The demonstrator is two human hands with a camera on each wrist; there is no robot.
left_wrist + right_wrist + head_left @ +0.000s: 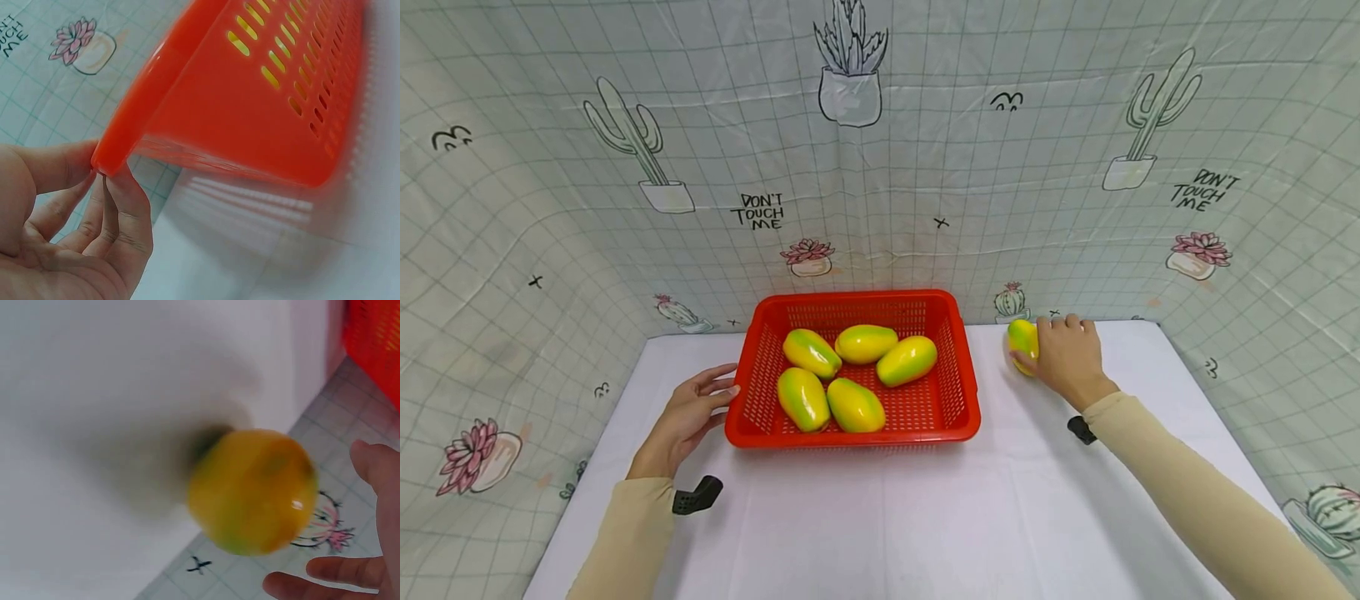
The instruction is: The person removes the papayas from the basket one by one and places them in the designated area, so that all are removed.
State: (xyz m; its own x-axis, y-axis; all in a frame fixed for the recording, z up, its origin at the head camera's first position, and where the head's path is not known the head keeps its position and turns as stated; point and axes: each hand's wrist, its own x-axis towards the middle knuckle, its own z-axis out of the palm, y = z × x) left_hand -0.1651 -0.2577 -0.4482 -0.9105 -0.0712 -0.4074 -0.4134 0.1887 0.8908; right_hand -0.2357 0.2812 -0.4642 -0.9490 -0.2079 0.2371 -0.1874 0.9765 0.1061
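My left hand [688,414], fingers loose, touches the red plastic basket [961,367]. My right hand [1066,357] holds a yellow-green mango [1021,340].

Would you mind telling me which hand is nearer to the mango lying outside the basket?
Right. The right hand rests on that mango by the table's far right edge. The left hand is across the red basket, its fingers touching the left rim.
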